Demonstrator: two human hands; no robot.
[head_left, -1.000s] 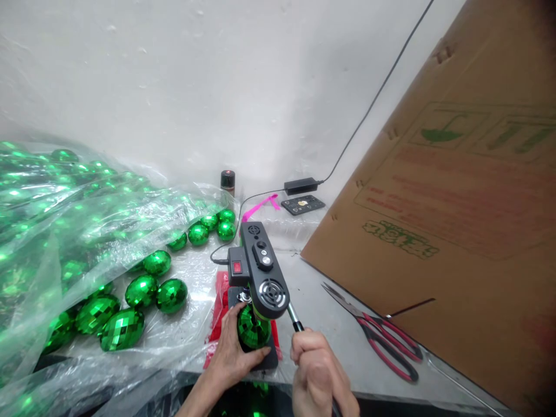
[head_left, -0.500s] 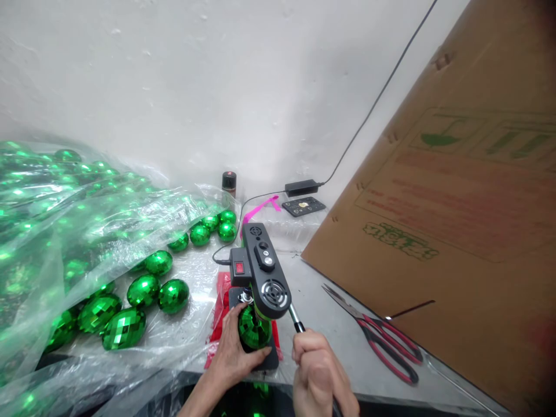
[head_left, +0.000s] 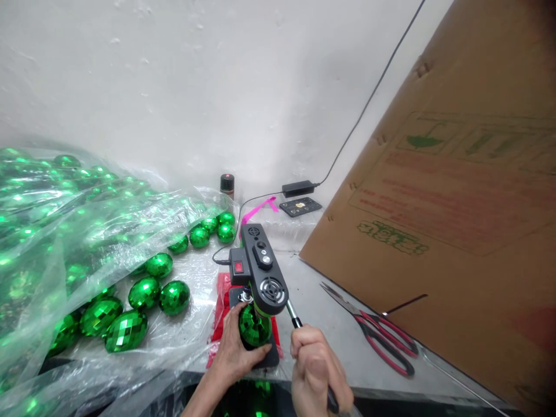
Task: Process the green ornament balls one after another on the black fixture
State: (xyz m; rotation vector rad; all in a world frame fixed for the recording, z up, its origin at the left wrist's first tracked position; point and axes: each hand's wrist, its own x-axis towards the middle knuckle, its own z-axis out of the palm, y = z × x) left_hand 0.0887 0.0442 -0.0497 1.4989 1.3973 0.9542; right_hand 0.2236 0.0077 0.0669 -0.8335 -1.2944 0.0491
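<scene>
A black machine (head_left: 266, 272) with a red switch and round vents stands on a dark base near the table's front edge. Under its head sits a shiny green faceted ball (head_left: 254, 328). My left hand (head_left: 232, 346) holds this ball from the left and front, thumb and fingers around it. To the right, my right hand (head_left: 316, 366) is wrapped round the black grip of the machine's metal lever (head_left: 294, 315). The ball's top is hidden by the machine head.
Several green balls (head_left: 145, 292) lie at the left, many under clear plastic (head_left: 108, 231). Red-handled scissors (head_left: 386, 341) rest at the right beside a large cardboard box (head_left: 434, 191). Behind are a black adapter (head_left: 298, 188), a phone-like slab (head_left: 300, 207) and a small bottle (head_left: 227, 184).
The view has shifted slightly. Both hands keep their holds on the ball and the lever, and the lever grip's lower end shows more below my right hand.
</scene>
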